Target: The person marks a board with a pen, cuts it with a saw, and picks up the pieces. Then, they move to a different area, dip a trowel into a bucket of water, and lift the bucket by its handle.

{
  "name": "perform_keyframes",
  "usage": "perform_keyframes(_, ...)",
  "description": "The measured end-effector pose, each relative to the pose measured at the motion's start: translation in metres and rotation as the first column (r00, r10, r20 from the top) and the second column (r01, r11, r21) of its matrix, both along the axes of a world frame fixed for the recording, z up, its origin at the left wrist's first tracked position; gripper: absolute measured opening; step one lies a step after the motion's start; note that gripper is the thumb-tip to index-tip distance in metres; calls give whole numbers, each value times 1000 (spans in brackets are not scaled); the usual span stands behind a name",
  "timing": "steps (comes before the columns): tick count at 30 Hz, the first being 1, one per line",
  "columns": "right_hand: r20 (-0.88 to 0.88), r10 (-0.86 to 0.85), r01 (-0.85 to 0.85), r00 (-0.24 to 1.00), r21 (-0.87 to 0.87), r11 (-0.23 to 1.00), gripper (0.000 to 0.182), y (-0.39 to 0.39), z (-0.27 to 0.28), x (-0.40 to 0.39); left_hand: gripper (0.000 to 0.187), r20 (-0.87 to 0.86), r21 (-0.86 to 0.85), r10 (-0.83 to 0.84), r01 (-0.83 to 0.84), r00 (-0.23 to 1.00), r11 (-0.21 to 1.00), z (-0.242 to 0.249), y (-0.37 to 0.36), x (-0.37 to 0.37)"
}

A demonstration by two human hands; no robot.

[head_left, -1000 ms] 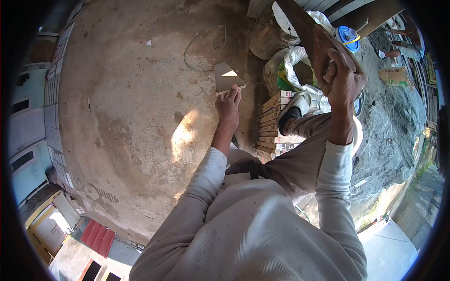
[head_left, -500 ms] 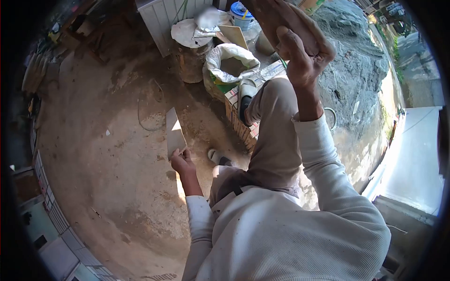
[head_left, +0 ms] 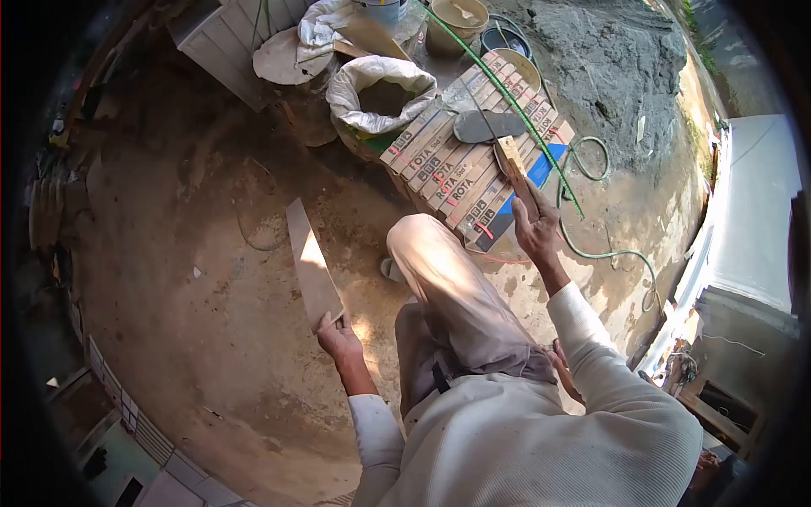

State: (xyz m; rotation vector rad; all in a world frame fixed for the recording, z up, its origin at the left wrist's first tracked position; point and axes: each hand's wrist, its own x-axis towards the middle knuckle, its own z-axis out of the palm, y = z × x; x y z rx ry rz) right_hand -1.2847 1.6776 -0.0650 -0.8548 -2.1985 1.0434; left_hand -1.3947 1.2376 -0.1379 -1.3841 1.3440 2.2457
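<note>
Two hands gripping, left hand (head_left: 338, 336) tile (head_left: 311, 262), right hand (head_left: 537, 230) trowel (head_left: 515, 171), boxes (head_left: 460, 165) beside.

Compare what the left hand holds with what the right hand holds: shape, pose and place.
The tile piece in the left hand is a broad, flat, pale slab; the wooden handle in the right hand is narrow and stick-like. The tile piece is held out over the bare concrete floor, part sunlit; the wooden handle is over the stacked boxes. Both are gripped at their near ends and point away from the person.
</note>
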Motion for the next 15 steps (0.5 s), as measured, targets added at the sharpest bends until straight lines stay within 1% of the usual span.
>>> perform_keyframes(1,55,-5,0,998,93,996,52,-4,-13,-2,49,6,-13,3,-3,1000,1000,1,2,4)
perform_keyframes(2,105,-1,-19,994,181,983,53,-7,-24,-8,50,45,9,-1,1,999,1000,5,5,6)
perform_keyframes(3,157,9,-49,988,258,965,53,-15,-39,-11,49,49,20,-41,40,998,999,-13,-4,15)
perform_keyframes(4,177,23,-73,984,283,956,51,-12,-69,-15,48,43,6,-94,94,995,996,-17,-4,21)
perform_keyframes(5,240,56,-141,969,356,924,52,-20,-65,-30,48,74,-23,-107,109,992,994,-19,1,24)
perform_keyframes(7,274,97,-229,957,505,832,59,-19,-111,-42,48,114,-56,-131,138,985,989,-14,15,27)
perform_keyframes(8,417,121,-290,901,371,882,63,-27,-128,-47,49,127,-56,-154,162,980,985,-9,20,30)
perform_keyframes(9,553,154,-326,819,227,918,68,-36,-140,-46,49,141,-56,-159,168,977,984,-12,20,38)
perform_keyframes(10,680,224,-384,698,92,919,77,-39,-155,-46,49,140,-44,-172,180,975,983,-16,24,39)
perform_keyframes(13,665,243,-443,707,149,884,82,-49,-183,-36,50,96,-2,-204,205,974,979,-22,15,51)
perform_keyframes(15,672,234,-448,702,162,879,79,-56,-190,-26,52,31,33,-202,201,979,979,-25,6,63)
